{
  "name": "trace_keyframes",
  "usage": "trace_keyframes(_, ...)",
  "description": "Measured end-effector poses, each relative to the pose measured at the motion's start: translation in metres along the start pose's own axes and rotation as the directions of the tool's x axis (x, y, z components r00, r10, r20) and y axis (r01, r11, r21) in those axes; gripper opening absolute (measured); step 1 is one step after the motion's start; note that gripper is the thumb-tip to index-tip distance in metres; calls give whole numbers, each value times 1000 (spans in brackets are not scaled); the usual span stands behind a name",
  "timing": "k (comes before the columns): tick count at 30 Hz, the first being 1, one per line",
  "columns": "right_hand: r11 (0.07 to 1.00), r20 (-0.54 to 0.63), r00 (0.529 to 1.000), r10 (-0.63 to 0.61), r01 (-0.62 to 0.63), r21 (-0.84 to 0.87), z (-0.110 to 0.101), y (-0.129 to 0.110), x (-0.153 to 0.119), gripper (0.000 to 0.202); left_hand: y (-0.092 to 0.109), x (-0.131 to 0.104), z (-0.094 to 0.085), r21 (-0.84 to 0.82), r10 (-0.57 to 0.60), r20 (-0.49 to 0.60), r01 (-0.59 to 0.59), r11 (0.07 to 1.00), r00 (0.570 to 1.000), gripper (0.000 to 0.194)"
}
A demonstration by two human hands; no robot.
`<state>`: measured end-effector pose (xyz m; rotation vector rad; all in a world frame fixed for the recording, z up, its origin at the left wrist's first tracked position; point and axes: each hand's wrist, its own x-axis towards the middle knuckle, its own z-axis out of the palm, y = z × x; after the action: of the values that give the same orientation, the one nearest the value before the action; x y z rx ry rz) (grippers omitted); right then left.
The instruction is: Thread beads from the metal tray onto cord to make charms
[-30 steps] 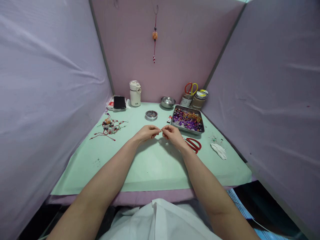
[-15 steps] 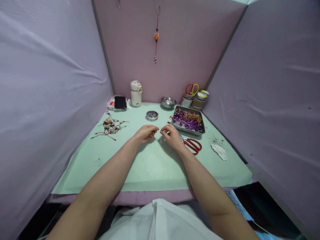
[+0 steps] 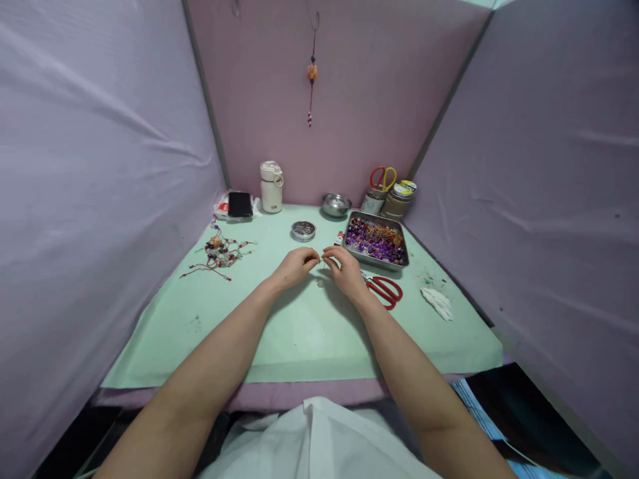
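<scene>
My left hand (image 3: 298, 265) and my right hand (image 3: 343, 267) meet fingertip to fingertip over the middle of the table. Both are closed in a pinch. A thin, pale strand shows below the right fingertips; it is too fine to name. On the cloth just beneath lies a small clear piece (image 3: 320, 283). Red-handled scissors (image 3: 384, 291) rest beside my right wrist, their blades partly hidden. Behind my right hand stands a metal tray (image 3: 375, 261) of purple, orange and dark beads. A round clear dish (image 3: 303, 231) with small bits sits beyond my left hand.
Beaded red-cord strings (image 3: 222, 253) lie at left. A phone (image 3: 240, 205), white bottle (image 3: 271, 187) and steel bowl (image 3: 336, 205) line the back. At right are jars (image 3: 399, 199), a can (image 3: 373, 201) holding scissors, and a white glove-like cloth (image 3: 437, 303). A beaded pendant (image 3: 312, 73) hangs on the back wall.
My fingertips have come closer together, and the left hand has turned so its fingers are straighter. The strand between them has shifted to below the right fingertips.
</scene>
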<state>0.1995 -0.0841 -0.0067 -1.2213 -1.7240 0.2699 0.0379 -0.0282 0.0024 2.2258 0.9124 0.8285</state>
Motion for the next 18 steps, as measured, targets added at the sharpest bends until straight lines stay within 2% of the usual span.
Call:
trace_keyframes(2, 994, 3, 997, 76, -76, 76, 0, -1, 0, 18, 3, -1, -1, -5, 26, 25, -26, 1000, 999, 19)
trace_keyframes(4, 964, 39, 979, 199, -203, 171, 0, -3, 0, 18, 6, -1, -3, -15, 47, 29, -46, 999, 998, 21)
trace_keyframes(9, 780, 185, 876, 445, -481, 400, 0, -5, 1, 20, 11, -2, -5, -23, 49, -2, -49, 999, 999, 21)
trace_keyframes(13, 673, 274, 808, 522, -588, 449, -4, -8, 3, 18, 12, -2, -4, -40, 35, -21, -36, 999, 999, 20)
trace_keyframes(18, 597, 337, 768, 545, -637, 488, -7, -11, 4, 16, 13, -2, -3, -64, 39, -45, -42, 997, 998, 20)
